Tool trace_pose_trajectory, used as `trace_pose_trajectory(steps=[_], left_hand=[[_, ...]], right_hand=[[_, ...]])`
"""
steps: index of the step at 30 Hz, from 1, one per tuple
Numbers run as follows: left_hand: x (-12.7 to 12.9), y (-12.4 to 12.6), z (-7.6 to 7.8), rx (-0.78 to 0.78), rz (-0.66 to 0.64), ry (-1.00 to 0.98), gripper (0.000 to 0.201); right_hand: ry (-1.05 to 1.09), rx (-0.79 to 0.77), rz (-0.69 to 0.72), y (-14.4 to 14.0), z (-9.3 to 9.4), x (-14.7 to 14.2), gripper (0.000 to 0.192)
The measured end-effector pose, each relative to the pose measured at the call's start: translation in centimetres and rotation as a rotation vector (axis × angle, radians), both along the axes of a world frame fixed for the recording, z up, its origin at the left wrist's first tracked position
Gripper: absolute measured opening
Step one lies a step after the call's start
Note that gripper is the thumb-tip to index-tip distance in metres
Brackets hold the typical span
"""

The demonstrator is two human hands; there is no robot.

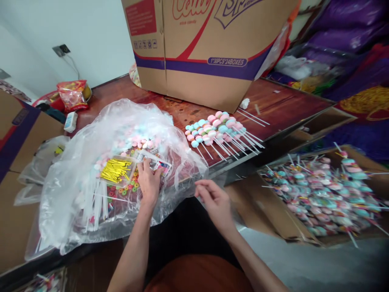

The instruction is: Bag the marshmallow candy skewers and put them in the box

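My left hand (148, 180) reaches onto a small stack of printed clear wrappers (162, 164), fingertips touching it and thumb held apart. Just left of it, a clear tray holds yellow twist ties (115, 170). Ring-shaped candies (123, 190) in several colours lie around the tray, and white sticks (99, 202) are in front. My right hand (215, 205) hovers by the table edge, fingers curled together, with nothing visible in them. Beyond it lie rows of pastel marshmallow lollipops (212, 129), sticks towards me. Large clear plastic bags (73, 158) spread around the supplies.
A big printed carton (194, 73) stands at the back of the table. Right and lower, an open box (273, 215) holds many wrapped marshmallow lollipops (322, 194). A red candy bag (73, 95) and a white small box (71, 121) sit at the left.
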State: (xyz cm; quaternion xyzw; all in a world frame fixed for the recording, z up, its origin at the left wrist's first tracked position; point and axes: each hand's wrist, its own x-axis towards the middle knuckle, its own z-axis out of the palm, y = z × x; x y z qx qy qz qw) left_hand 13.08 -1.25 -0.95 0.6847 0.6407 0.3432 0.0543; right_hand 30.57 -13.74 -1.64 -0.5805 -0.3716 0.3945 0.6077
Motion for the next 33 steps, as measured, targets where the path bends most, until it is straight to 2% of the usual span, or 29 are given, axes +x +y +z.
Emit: trace_pose_trajectory(steps=[3, 6, 9, 12, 15, 18, 21, 23, 25, 27, 30, 33], left_hand=[[-0.5, 0.5, -0.3, -0.015, -0.049, -0.051, 0.012], [-0.9, 0.5, -0.4, 0.002, -0.086, -0.179, 0.003], [-1.0, -0.5, -0.1, 0.089, -0.105, -0.268, 0.006], [-0.8, -2.4, 0.7, 0.140, -0.182, -0.298, 0.010], [-0.6, -4.2, 1.2, 0.119, -0.254, -0.344, 0.014], [-0.3, -5.7, 1.1, 0.006, -0.171, -0.555, 0.021], [0.0, -6.9, 1.1, -0.245, -0.063, -0.994, 0.029], [0.4, -7.3, 1.4, -0.462, -0.082, -1.319, 0.033], [0.7, -7.3, 1.9, -0.597, -0.101, -1.559, 0.036], [0.9, -6.9, 2.5, -0.591, -0.062, -1.666, 0.038], [1.2, -6.2, 3.3, -0.506, 0.001, -1.694, 0.039], [1.7, -5.8, 3.8, -0.635, 0.058, -1.781, 0.030]], right_hand=[[-0.138, 0.090, 0.224, 0.6, 1.6, -2.7, 0.018], [-0.227, 0.093, 0.332, 1.2, 2.2, -4.1, 0.019], [-0.206, 0.039, 0.245, 2.7, 2.4, -4.9, 0.021], [-0.122, 0.018, 0.124, 5.2, 2.3, -5.5, 0.027], [0.059, 0.023, 0.174, 7.2, 2.0, -6.2, 0.025], [0.213, 0.024, 0.209, 7.8, 1.9, -6.8, 0.020], [0.280, 0.008, 0.167, 7.3, 2.2, -6.9, 0.022], [0.301, -0.003, 0.172, 6.9, 2.5, -6.7, 0.026], [0.271, 0.005, 0.202, 6.6, 2.9, -6.3, 0.027], [0.181, 0.030, 0.223, 6.3, 3.2, -5.7, 0.027], [0.008, 0.056, 0.239, 5.8, 3.5, -4.9, 0.029], [-0.146, 0.067, 0.233, 4.9, 3.6, -4.3, 0.034]])
